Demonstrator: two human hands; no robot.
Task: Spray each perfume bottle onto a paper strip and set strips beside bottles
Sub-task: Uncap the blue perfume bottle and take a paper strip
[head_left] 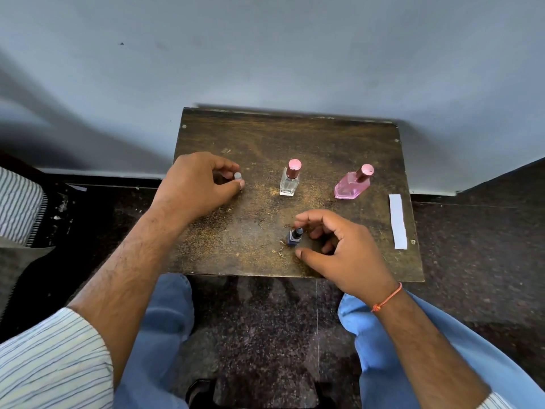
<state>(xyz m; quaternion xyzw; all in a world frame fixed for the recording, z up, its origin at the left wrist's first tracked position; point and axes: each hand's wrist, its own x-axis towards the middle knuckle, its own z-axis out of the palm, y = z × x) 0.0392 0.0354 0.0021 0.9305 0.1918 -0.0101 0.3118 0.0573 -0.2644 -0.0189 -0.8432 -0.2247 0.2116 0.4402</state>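
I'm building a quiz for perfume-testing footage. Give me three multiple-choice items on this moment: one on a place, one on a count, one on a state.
1. Where does the paper strip lie?
A. by the table's right edge
B. under the clear bottle
C. in the left hand

2. How many bottles carry pink caps?
A. one
B. two
C. three

3. What does the left hand hold?
A. the paper strip
B. nothing
C. a small grey cap

Key: 1 A, the strip lies flat near the table's right edge; 2 B, the clear bottle and the pink bottle; 3 C, its fingers pinch the grey cap.
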